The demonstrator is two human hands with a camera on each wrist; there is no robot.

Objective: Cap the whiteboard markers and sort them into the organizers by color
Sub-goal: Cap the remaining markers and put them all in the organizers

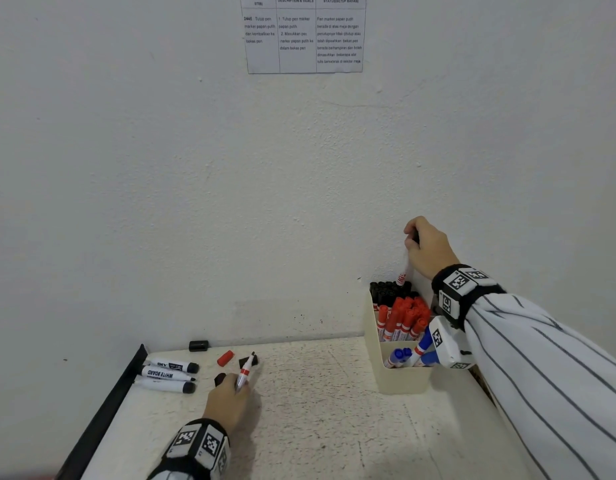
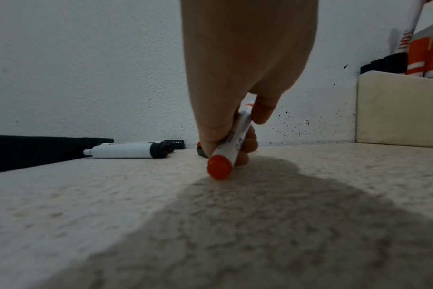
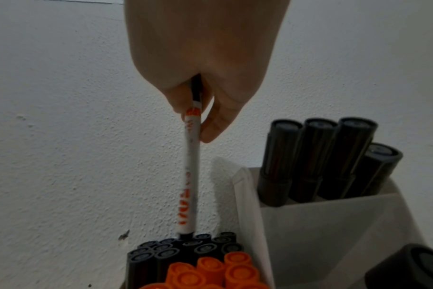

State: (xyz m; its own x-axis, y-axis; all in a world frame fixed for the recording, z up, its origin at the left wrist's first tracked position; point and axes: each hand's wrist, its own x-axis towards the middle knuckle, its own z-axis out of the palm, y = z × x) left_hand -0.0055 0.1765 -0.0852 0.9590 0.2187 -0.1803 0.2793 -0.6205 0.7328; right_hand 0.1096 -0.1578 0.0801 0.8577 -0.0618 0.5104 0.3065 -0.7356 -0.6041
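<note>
R hand (image 1: 426, 245) is up above the back compartment of the cream organizer (image 1: 396, 379) at the desk's back right corner, fingers pinching the top end of a white marker w/ red print (image 3: 189, 176). That marker hangs upright, its lower end right at the tops of the black-capped markers (image 1: 389, 291) packed in the back compartment; can't tell if it has gone in between them or only touches. The end inside the fingers looks dark, cap colour hard to tell. Middle compartment holds red-capped markers (image 1: 405, 315), front compartment blue-capped ones (image 1: 401, 355). Wrist view shows a second organizer (image 3: 309, 224) beside the first w/ more black markers (image 3: 319, 156) standing in it.

L hand (image 1: 230, 400) is low on the desk (image 1: 334, 427), front-left of centre, fingers curled round a white marker w/ red band (image 1: 245, 374). Its red butt end (image 2: 220, 167) sits at the desk surface, the dark end points toward the back wall.

Near the back left corner: 3 black whiteboard markers (image 1: 168, 375) lie side by side by the black edge strip (image 1: 105, 410); at least the middle one is uncapped. Loose red cap (image 1: 225, 358) and a black cap (image 1: 245, 362) lie just beyond the L hand, another dark cap (image 1: 219, 379) touching its knuckles, and one more black cap (image 1: 198, 345) at the back edge by the wall. Printed sheet (image 1: 304, 32) taped high on the wall.
</note>
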